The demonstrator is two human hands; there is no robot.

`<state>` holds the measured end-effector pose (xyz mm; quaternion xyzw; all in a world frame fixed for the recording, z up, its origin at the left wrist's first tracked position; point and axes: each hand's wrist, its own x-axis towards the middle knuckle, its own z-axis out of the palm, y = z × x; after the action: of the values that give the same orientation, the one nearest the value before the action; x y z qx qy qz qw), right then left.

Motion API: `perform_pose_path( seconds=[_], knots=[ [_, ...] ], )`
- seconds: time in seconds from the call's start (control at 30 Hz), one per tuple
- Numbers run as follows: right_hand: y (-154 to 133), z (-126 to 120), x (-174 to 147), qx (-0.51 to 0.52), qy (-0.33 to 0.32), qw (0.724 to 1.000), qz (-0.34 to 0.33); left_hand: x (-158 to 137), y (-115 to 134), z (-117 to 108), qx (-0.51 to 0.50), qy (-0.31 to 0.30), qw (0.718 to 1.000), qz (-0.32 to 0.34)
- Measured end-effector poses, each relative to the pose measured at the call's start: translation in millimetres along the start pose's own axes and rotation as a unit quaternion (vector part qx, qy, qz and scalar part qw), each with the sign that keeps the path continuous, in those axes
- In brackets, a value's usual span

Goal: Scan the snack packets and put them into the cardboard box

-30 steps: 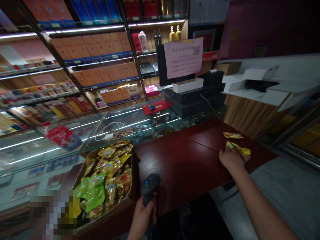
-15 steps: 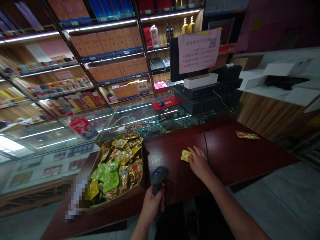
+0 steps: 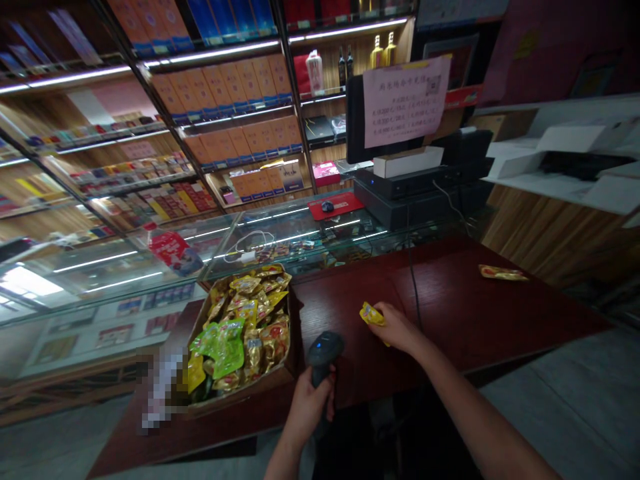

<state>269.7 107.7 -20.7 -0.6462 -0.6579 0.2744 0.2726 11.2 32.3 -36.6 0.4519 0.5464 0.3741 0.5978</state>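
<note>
A dark handheld barcode scanner with a small blue light stands upright in my left hand, whose fingers wrap round its handle. My right hand is closed on a small yellow snack packet above the dark red tabletop. The packet is tilted, and the fingers hide part of it. Left of the scanner sits an open cardboard box filled with gold, yellow and green snack packets.
A long gold packet lies at the table's right. Behind are a glass counter, a monitor with a pink paper sign, and a mouse on a red mat. A cable hangs over the table near my right hand.
My right hand has closed round the yellow packet and tilted it up; before, its fingers were spread at the packet's edge. My left hand still holds the scanner. The view has shifted slightly.
</note>
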Motion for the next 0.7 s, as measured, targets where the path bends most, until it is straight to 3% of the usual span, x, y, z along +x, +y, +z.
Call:
perform_pose_path(
  seconds=[0.1,0.17,0.37,0.53,0.7],
  knots=[
    [-3,24,-5,0.164,0.054,0.984,0.032,0,3,1,-0.008,-0.002,1.000,-0.007],
    [-3,35,-9,0.219,0.082,0.972,0.037,1,4,1,-0.012,0.000,1.000,-0.019],
    [4,37,-15,0.278,0.102,0.955,0.001,-5,13,5,-0.043,0.021,0.998,-0.026],
    [11,37,-10,0.256,0.086,0.963,-0.025,-23,39,14,-0.003,-0.047,0.998,-0.038],
    [13,39,-8,0.299,0.099,0.949,-0.030,-29,49,16,0.023,-0.059,0.997,-0.035]
  ],
)
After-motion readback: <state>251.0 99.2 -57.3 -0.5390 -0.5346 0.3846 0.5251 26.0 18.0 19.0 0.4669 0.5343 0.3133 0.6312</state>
